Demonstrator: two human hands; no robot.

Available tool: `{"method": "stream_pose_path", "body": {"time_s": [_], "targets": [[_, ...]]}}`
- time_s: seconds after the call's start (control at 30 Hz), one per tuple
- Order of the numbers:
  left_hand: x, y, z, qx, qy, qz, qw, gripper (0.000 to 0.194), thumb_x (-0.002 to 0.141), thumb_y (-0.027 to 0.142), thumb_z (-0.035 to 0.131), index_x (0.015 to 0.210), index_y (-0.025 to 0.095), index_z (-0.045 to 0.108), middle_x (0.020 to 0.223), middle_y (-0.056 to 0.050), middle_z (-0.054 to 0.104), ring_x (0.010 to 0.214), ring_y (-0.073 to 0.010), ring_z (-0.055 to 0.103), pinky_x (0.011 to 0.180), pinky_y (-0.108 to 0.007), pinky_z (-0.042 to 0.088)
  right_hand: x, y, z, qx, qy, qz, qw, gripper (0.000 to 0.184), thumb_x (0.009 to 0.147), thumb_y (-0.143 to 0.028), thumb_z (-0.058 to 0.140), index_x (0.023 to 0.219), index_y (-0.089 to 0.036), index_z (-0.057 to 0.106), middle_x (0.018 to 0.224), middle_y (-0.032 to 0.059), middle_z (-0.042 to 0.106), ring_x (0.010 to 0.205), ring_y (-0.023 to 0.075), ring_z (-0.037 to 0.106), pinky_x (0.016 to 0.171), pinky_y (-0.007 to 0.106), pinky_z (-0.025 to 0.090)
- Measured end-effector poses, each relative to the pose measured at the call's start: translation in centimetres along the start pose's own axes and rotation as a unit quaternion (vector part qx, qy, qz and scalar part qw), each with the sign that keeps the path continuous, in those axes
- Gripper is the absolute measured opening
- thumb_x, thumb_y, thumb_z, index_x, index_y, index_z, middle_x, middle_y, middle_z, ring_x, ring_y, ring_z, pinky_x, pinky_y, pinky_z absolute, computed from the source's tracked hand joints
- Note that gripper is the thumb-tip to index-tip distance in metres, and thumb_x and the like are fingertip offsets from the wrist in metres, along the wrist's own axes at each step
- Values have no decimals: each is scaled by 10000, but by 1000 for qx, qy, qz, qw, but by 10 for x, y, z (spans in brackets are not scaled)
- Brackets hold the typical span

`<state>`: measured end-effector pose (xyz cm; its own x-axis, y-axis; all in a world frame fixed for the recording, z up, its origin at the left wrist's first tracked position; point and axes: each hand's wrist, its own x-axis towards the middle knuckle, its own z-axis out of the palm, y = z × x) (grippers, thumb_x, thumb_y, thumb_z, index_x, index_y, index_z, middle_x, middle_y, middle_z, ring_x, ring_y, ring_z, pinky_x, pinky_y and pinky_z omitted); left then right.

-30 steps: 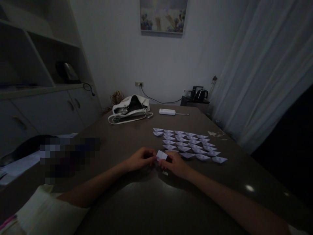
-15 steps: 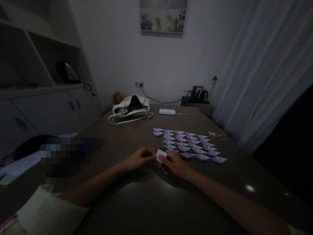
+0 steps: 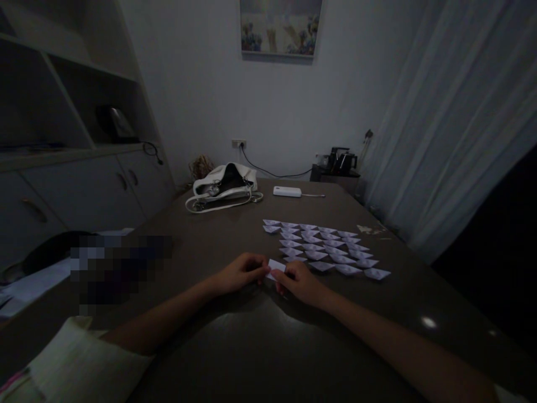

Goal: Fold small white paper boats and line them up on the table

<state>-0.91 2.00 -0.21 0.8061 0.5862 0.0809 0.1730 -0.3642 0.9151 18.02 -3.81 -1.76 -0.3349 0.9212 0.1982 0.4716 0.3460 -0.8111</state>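
Note:
A small piece of white folded paper (image 3: 276,265) is held between my two hands, a little above the table. My left hand (image 3: 243,272) pinches its left edge between thumb and fingers. On the right side, my right hand (image 3: 302,282) grips it with the thumb on top. The curled fingers hide parts of the paper's lower edge. Just beyond my right hand, several white paper boats (image 3: 312,247) stand in rows on the brown table (image 3: 235,347).
A white handbag (image 3: 226,187) lies open at the far left of the table. Near the far edge is a white power bank-like device (image 3: 287,192) with a short cable. Papers (image 3: 46,280) lie at the left. A sheer curtain (image 3: 453,129) hangs on the right.
The paper has tilted slightly, and less of its face shows. My left fingertips have moved in a little onto its edge.

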Motion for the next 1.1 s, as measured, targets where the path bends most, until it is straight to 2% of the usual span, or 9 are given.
{"method": "stream_pose_path", "body": {"time_s": [0.3,0.47,0.67,0.83,1.1], "targets": [[0,3,1,14,11,-4,1000,317,870,383,483,686,129,534,599,25,487,553,-98,422,520,-193,329,0,0,1,6,-2,16,1000,511,900,-467,431,559,-137,620,485,15,558,455,102,509,477,205,362],[0,3,3,43,11,7,999,338,896,389,433,740,123,571,628,14,497,590,-111,440,532,-199,342,0,0,0,3,-2,14,1000,504,900,-458,438,556,-136,619,488,12,560,461,99,511,485,202,363],[0,6,3,43,10,-2,999,342,885,389,447,706,119,558,609,20,481,578,-111,438,549,-214,341,0,-1,-1,-9,-14,13,1000,508,903,-455,425,562,-138,626,486,13,559,460,104,517,490,207,369],[-1,4,4,31,31,7,999,327,886,390,452,710,127,534,604,28,472,562,-104,427,539,-210,339,1,-1,-1,-13,-21,4,1000,521,906,-455,416,552,-136,626,483,12,556,454,101,503,483,210,357],[-1,3,3,31,41,9,999,311,876,382,476,691,135,519,616,32,466,573,-102,431,533,-203,334,1,2,0,-40,-20,0,999,474,908,-392,444,555,-144,642,498,9,581,471,99,524,501,207,358]]}}
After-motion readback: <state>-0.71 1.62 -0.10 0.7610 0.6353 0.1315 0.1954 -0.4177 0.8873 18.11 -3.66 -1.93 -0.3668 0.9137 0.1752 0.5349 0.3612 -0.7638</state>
